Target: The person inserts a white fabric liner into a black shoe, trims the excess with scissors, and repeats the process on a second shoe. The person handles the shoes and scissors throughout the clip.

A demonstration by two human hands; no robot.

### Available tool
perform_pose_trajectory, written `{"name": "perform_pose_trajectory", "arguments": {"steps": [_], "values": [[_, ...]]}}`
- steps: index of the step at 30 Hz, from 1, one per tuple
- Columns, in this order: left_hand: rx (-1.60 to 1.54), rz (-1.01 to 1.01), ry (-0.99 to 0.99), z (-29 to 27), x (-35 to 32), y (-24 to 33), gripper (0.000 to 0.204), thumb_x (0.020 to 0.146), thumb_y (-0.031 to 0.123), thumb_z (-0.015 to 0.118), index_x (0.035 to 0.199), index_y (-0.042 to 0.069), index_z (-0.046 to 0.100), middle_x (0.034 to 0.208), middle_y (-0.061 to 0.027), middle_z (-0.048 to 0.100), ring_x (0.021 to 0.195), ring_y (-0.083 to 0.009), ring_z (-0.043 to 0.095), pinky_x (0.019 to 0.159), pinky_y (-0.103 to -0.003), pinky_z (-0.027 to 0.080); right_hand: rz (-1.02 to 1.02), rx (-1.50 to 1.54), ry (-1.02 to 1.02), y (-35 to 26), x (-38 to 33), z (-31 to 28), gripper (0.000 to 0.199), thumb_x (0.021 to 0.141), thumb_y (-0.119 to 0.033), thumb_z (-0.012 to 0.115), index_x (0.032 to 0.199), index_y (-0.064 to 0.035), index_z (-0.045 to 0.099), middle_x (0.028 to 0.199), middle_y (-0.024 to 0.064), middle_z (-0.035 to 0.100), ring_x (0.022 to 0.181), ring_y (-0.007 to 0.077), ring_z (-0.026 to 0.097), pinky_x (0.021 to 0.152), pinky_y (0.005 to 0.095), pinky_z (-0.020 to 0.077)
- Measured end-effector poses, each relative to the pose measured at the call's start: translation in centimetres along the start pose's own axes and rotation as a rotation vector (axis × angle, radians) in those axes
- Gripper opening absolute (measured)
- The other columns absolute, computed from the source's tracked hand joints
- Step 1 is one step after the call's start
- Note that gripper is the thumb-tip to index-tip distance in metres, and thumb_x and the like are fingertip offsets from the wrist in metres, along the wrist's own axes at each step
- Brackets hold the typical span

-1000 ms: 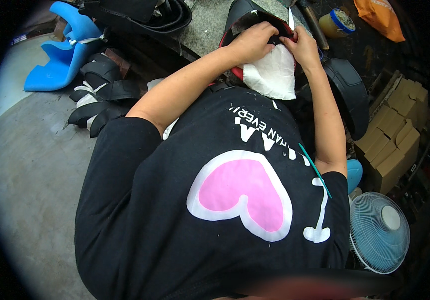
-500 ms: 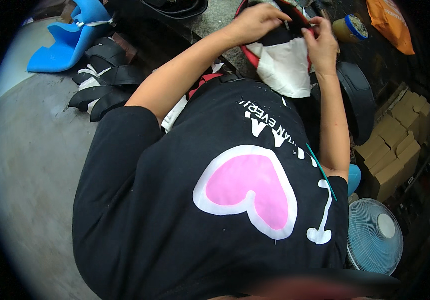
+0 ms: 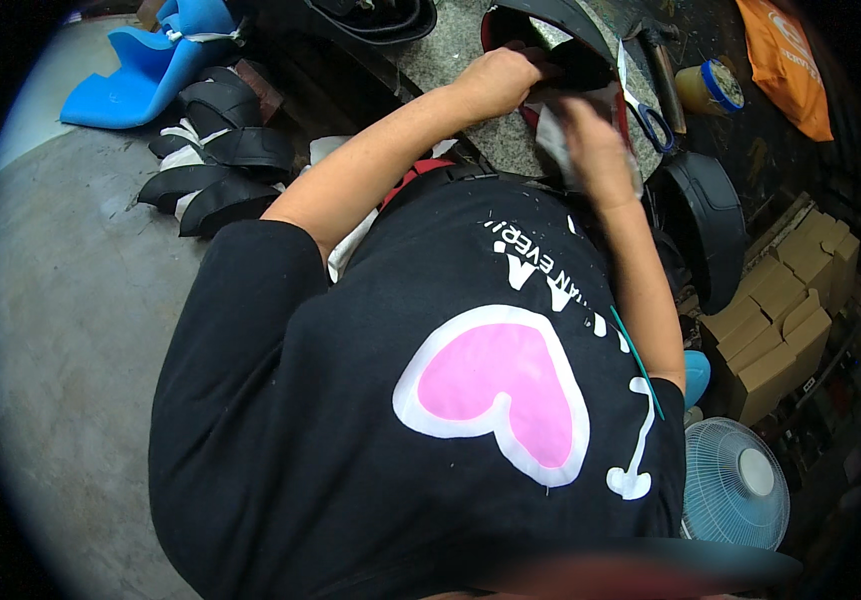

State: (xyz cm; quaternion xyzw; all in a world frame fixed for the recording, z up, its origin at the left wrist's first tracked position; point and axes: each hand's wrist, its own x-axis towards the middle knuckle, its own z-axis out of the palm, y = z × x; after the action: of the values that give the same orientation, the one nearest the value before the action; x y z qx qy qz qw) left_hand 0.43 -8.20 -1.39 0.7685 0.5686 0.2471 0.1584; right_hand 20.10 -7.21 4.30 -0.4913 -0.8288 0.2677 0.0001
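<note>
At the top of the head view, a black curved piece with red edging (image 3: 575,30) stands on a speckled grey stone slab (image 3: 490,145). My left hand (image 3: 502,82) is closed at its near-left edge, fingers pinched on the rim and partly hidden by it. My right hand (image 3: 595,150) is smeared by motion below the piece, next to a crumpled white cloth (image 3: 553,140) that it partly covers. Whether its fingers grip the cloth does not show. Scissors with blue handles (image 3: 658,130) lie just right of the piece, by a hammer (image 3: 663,85).
A jar with a blue rim (image 3: 710,88) and an orange bag (image 3: 788,60) are at upper right. Black curved parts (image 3: 705,230), cardboard boxes (image 3: 785,310) and a fan (image 3: 735,485) line the right. Left are stacked black pieces (image 3: 215,185) and a blue foam piece (image 3: 140,80).
The black piece has turned and shifted away, so its white cloth shows less. My right hand has come down toward me from its far-right edge. The scissors and hammer have come into sight.
</note>
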Motion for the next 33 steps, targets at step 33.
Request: {"name": "perform_pose_trajectory", "arguments": {"steps": [33], "values": [[-0.212,-0.049,0.068,0.2,-1.2,1.7,0.074,0.085,0.016,0.066,0.151,0.017,0.032,0.097,-0.0214,0.066,0.09,-0.0388,0.065,0.078,-0.049,0.054,-0.479,-0.298,0.153,3.5,-0.3,-0.7,0.039,0.083,-0.024,0.07,0.122,-0.026,0.068,0.125,0.0077,0.057,0.113,0.0297,0.058,0.091,0.0401,0.0512]]}}
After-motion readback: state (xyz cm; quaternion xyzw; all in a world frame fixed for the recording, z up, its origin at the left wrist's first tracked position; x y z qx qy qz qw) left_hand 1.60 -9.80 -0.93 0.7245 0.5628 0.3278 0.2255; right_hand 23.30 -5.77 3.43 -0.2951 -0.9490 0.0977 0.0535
